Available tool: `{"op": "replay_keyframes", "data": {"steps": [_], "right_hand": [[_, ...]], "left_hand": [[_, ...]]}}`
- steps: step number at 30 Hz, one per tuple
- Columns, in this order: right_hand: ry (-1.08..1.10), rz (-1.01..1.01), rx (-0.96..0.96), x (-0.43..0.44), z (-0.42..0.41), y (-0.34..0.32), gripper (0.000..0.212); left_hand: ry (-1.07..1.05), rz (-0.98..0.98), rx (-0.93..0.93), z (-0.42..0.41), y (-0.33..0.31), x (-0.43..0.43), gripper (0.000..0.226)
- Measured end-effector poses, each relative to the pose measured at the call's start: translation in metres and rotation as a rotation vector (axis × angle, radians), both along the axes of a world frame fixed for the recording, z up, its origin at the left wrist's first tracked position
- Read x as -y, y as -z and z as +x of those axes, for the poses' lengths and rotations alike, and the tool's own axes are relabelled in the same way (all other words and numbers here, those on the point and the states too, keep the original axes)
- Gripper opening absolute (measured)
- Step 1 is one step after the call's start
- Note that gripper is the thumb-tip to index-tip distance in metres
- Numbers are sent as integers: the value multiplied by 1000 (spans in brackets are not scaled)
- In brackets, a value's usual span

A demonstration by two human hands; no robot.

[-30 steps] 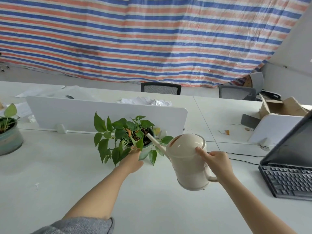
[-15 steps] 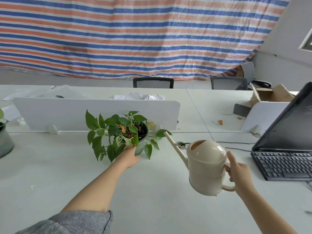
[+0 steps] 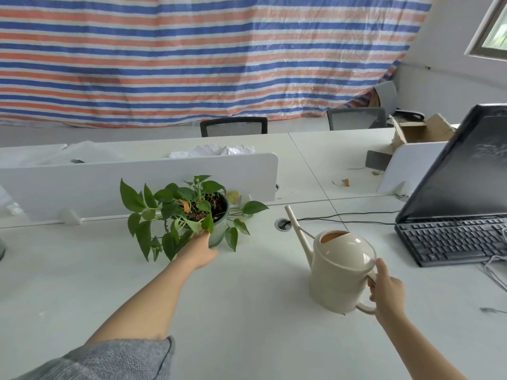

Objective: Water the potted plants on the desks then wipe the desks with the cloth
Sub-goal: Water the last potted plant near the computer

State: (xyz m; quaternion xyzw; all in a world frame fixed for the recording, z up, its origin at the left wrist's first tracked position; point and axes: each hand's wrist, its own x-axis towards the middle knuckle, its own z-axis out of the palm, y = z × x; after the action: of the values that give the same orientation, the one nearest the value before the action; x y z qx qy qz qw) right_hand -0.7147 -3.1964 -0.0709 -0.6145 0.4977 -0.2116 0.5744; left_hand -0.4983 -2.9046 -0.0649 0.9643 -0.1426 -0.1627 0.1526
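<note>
1. The potted plant (image 3: pixel 208 212) stands on the desk (image 3: pixel 247 311) near its back edge, just before the white divider (image 3: pixel 137 179).
2. The left hand (image 3: pixel 199 250) cups the pot's near side, fingers hidden among leaves.
3. The right hand (image 3: pixel 388 293) grips the handle of the cream watering can (image 3: pixel 338 272), upright, well right of the plant, spout towards it.

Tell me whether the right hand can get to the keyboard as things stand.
Probably not right away: the right hand is closed on the watering can's handle. The keyboard lies close to its right with bare desk between, so once the can is down, the way looks free.
</note>
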Motion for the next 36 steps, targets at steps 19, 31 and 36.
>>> {"op": "replay_keyframes", "data": {"steps": [19,31,36], "right_hand": [[-35,-170,8,-4,-14,19,47],[-334,-530,230,-83,75,-36,18],[-542,-460,106,-124,129,-15,6]], "left_hand": [[3,-3,15,-2,2,0,60],[77,39,43,-23,29,-18,76],[-13,13,-63,-16,50,-47,74]]}}
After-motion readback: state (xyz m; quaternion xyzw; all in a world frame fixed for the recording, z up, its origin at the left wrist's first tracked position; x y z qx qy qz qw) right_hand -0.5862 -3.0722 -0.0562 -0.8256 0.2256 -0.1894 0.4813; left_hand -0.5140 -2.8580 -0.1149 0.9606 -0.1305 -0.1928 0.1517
